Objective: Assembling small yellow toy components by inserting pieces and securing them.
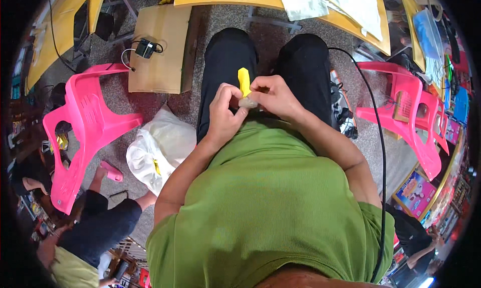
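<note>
Yellow strip point(244, 81) w/ greyish piece point(247, 103), held btwn both hands nr lap point(228, 55).
L hand point(222, 112) pinched greyish piece, R hand point(276, 96) seemingly pinched strip's lower end, prob. to steady both; strip stuck up just L of R fingertips, ahead of L thumb.

A narrow bright-yellow strip point(243, 80) with an angular tip points forward; a small pale greyish piece point(248, 103) lies at its near end.
</note>
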Action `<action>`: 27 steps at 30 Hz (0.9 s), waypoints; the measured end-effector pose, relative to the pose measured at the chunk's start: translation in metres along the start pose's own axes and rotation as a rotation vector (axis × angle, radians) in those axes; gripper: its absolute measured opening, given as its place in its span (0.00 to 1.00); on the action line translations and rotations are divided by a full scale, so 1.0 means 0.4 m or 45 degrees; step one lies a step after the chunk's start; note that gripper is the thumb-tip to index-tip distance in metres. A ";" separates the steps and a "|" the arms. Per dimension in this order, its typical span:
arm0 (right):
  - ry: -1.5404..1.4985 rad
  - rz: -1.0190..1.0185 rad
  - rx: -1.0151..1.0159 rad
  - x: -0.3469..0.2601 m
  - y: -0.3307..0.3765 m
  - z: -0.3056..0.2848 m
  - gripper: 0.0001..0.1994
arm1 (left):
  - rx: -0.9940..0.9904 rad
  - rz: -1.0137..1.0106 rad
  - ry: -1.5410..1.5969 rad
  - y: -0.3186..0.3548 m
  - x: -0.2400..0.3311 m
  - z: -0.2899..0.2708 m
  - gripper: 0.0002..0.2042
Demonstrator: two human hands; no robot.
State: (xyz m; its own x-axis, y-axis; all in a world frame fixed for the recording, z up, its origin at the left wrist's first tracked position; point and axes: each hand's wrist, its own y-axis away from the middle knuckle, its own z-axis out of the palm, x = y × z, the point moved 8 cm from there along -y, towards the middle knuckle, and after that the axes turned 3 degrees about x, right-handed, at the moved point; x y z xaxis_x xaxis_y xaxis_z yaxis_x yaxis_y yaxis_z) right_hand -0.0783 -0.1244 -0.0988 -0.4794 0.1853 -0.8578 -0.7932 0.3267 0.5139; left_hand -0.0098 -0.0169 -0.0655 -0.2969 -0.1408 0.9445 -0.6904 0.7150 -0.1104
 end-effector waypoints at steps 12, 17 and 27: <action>0.055 -0.410 -0.187 -0.034 -0.021 0.023 0.06 | 0.105 -0.212 -0.130 0.002 -0.043 -0.016 0.08; 0.059 -0.460 -0.181 -0.038 -0.017 0.035 0.05 | 0.104 -0.215 -0.177 -0.007 -0.026 -0.016 0.09; 0.019 -0.198 -0.237 0.007 -0.020 0.048 0.08 | -0.256 -0.127 0.039 -0.011 -0.021 -0.014 0.12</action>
State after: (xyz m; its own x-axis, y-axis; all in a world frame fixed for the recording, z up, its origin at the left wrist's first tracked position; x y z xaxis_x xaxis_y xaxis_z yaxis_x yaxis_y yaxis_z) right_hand -0.0662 -0.1087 -0.1057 -0.3507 0.1324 -0.9271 -0.9127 0.1733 0.3700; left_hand -0.0006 -0.0151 -0.0711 -0.2110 -0.1991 0.9570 -0.5693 0.8209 0.0452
